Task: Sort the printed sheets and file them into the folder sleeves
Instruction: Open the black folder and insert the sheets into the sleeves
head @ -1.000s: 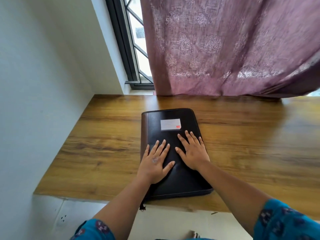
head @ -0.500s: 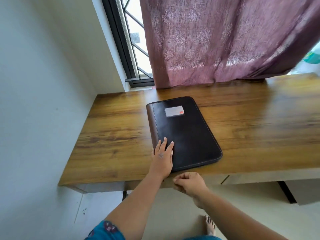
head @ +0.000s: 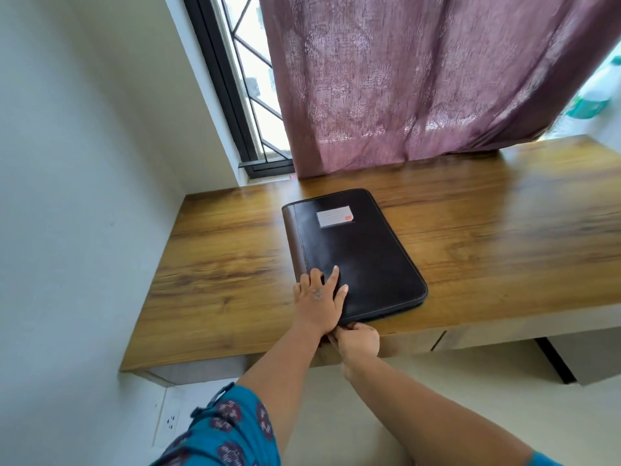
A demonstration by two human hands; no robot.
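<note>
Wooden desk, closed folder, left hand pressing

Bright daylight through window, soft shadows, wide-angle edge distortion, slight blur

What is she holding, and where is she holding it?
The black folder. The left hand presses flat on its near left corner; the right hand has its grip on something small at the near edge, maybe a zipper pull.

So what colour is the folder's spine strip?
Brown, beside the black cover of the folder; seen in the head view.
</note>
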